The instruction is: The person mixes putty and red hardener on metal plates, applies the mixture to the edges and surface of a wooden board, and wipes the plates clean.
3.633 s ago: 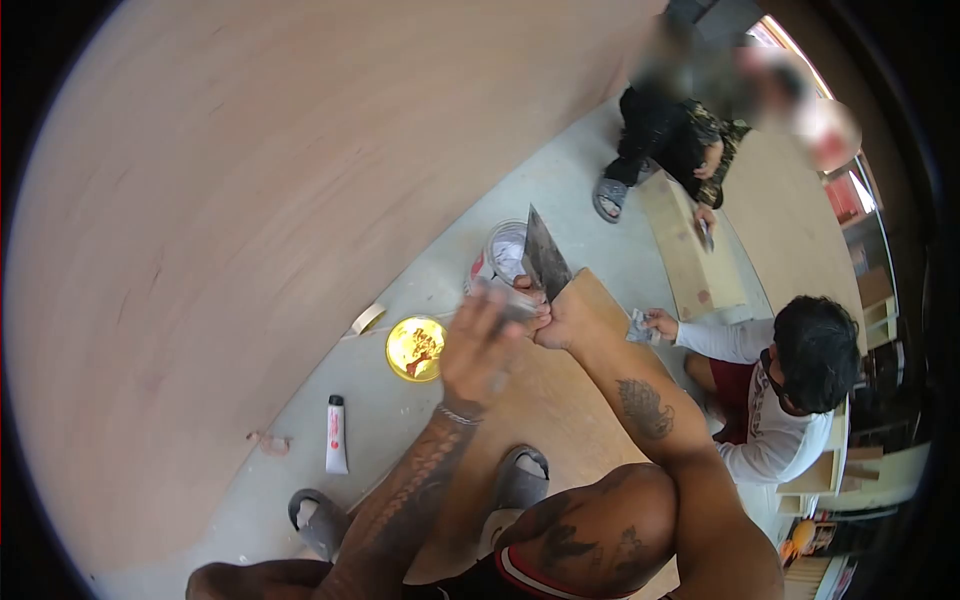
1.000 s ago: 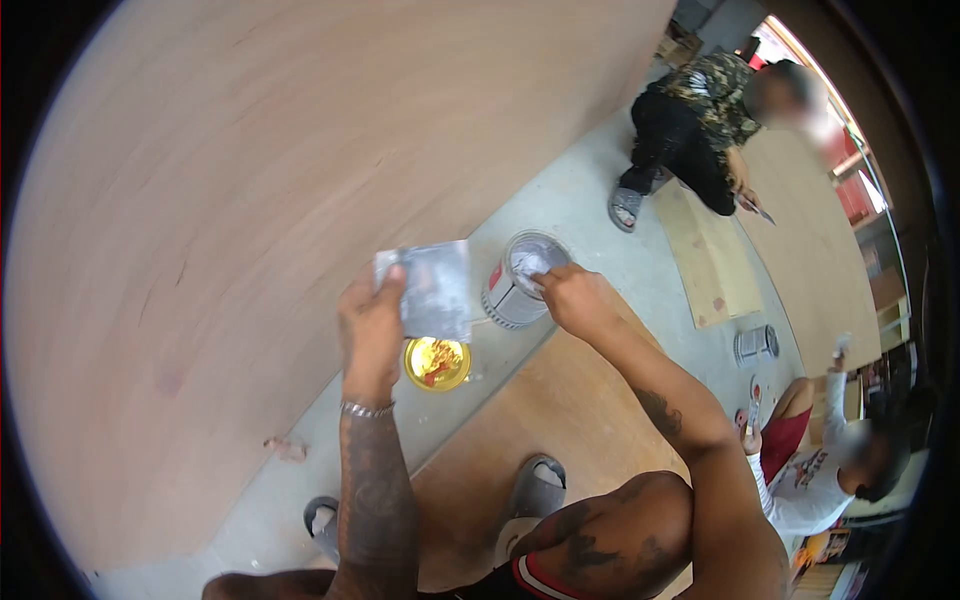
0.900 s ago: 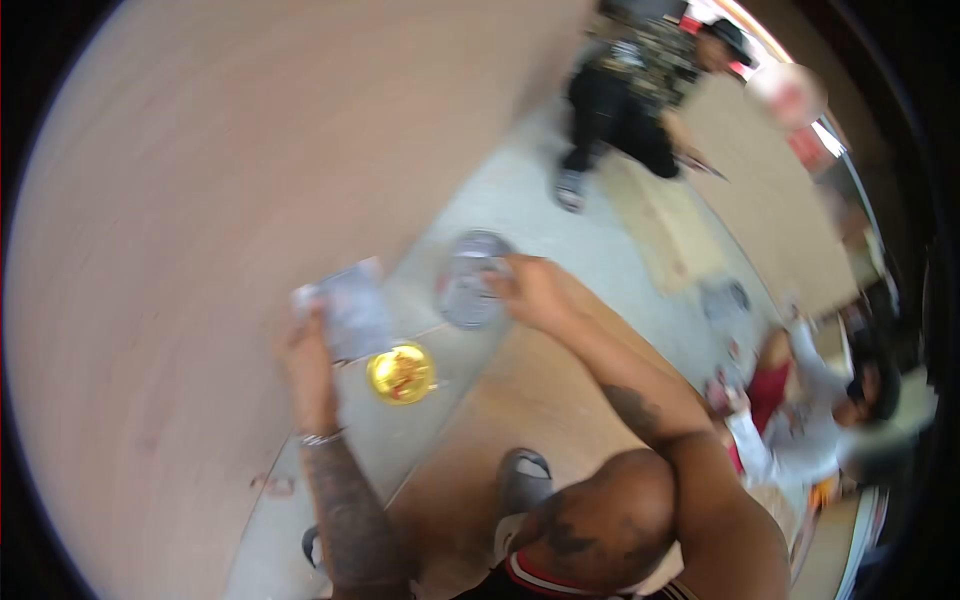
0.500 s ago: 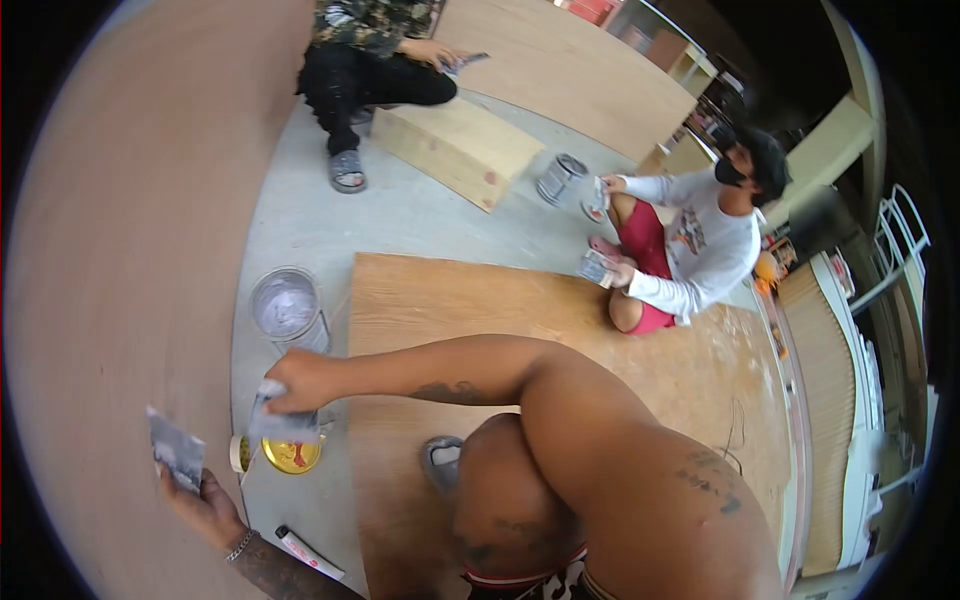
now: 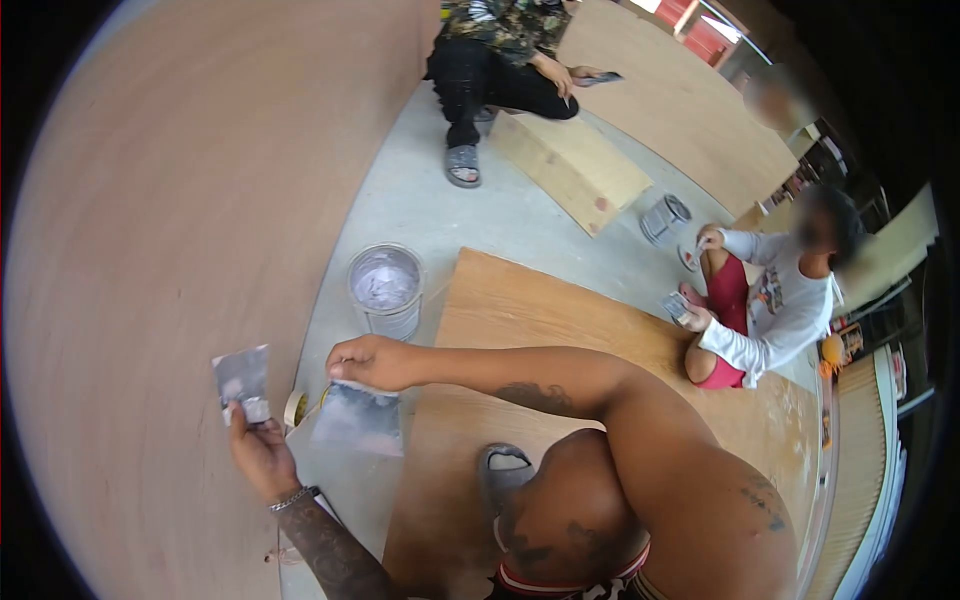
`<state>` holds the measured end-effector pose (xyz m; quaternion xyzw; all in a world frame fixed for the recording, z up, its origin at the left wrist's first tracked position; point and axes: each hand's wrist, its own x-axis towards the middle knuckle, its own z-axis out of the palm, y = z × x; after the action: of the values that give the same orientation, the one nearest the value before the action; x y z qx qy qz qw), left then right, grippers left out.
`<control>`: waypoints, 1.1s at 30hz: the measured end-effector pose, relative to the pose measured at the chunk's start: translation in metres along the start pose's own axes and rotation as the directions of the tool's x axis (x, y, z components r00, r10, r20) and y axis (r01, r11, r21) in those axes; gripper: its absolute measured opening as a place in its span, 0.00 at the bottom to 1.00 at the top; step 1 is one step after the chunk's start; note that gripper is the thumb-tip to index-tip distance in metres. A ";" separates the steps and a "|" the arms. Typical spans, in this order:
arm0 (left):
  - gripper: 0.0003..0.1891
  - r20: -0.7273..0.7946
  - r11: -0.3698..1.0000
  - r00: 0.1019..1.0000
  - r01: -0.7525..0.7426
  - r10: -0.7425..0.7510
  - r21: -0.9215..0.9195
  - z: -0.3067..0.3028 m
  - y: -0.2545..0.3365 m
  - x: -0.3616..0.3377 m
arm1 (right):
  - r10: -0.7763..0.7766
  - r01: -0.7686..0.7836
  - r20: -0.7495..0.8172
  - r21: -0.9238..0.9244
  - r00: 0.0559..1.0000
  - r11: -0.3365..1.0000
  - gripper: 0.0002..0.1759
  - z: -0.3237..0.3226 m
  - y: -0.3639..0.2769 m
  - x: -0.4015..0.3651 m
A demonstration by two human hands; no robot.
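1. At the lower left of the view, the person's left hand grips a small scraper, thumb lying over its near end, in front of a tall brown panel.
2. To its right, the person's right hand is closed on the upper edge of a wide scraper; the smeared grey blade hangs below the fist, apart from the small scraper.
3. Just beyond this fist, an open can stands on the grey floor, with pale filler inside.
4. Between the two scrapers, partly covered, a roll of tape lies near the panel's foot.
5. Beneath the right forearm, a wooden sheet covers part of the floor.
6. Farther off, a co-worker in camouflage holds a dark blade; another, in a white shirt, sits near a second can.
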<state>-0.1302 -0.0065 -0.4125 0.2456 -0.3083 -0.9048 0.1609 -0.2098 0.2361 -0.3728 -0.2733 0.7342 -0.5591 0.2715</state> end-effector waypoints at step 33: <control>0.11 -0.145 0.997 0.989 -0.021 0.031 0.074 0.025 -0.026 -0.004 | 0.323 -0.316 -0.152 0.064 0.934 0.946 0.23 -0.146 -0.013 0.020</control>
<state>-0.1440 0.0271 -0.4100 0.3128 -0.3314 -0.8705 0.1859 -0.3253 0.3166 -0.3285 -0.0992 0.7774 -0.5417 0.3039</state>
